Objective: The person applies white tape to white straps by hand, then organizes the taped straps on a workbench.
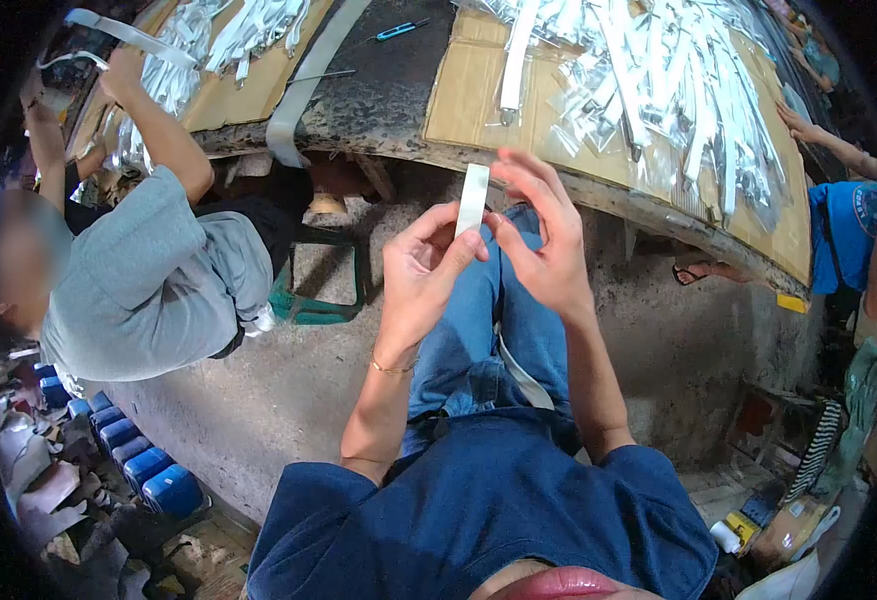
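Observation:
My left hand (422, 265) pinches a flat white strap (473, 200) between thumb and fingers, its end standing upright above the grip. A further white length (525, 375) runs down across my lap, over the blue jeans; the stretch between is hidden behind my hands. Just to the right of the strap is my right hand (549, 235), fingers spread and slightly curled, with the thumb and fingertips close to the strap's edge. Both hands are over my knees, in front of the table edge.
Many white straps in clear plastic (649, 90) lie on cardboard (464, 85) on the table. A blue-handled tool (401, 30) lies farther back. At left, a person in grey (149, 280) holds another strap. A green stool (321, 310) and blue containers (171, 490) stand on the floor.

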The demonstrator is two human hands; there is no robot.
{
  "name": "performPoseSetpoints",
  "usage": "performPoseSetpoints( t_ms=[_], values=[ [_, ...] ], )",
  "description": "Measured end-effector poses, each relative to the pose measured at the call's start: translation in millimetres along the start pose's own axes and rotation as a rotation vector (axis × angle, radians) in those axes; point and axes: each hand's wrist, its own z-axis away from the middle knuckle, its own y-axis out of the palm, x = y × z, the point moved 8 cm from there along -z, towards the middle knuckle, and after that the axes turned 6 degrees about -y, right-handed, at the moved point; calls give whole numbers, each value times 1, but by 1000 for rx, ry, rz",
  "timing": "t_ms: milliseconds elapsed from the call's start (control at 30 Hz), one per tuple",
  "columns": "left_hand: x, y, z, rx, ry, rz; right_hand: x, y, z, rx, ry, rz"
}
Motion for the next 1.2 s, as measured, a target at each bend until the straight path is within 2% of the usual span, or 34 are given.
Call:
performPoseSetpoints(
  t_ms=[67, 100, 167, 200, 333, 400, 433, 500, 700, 800, 867, 1067, 1200],
  values=[
    [2, 3, -4, 69, -82, 33, 14, -4, -15, 13, -149, 62],
    [-1, 9, 17, 69, -91, 39, 25, -11, -4, 16, -139, 66],
    [-2, 17, 24, 141, -118, 158, 23, -5, -4, 251, -163, -82],
    [-2, 18, 24, 146, -111, 155, 19, -4, -3, 287, -140, -128],
    [-2, 24, 34, 181, -84, 178, 22, -4, 6, 285, -138, -161],
    [-3, 28, 38, 185, -87, 210, 26, -14, 12, 102, -111, -106],
    [-6, 30, 40, 173, -82, 233, 29, -13, 18, 101, -110, -109],
    [-6, 33, 42, 159, -80, 256, 40, -27, 30, -83, -155, 70],
    [-6, 35, 46, 73, 3, 184, 71, -22, 54, -81, -154, 168],
    [-2, 41, 48, 116, 3, 117, 70, -24, 58, -129, -121, 195],
    [-7, 43, 51, 74, 29, 54, 73, -26, 60, -154, -184, 248],
    [-12, 51, 60, -25, 164, -89, 75, -27, 69, -218, -182, 279],
    [-11, 53, 63, -34, 174, -175, 70, -30, 68, -197, -149, 243]
  ],
)
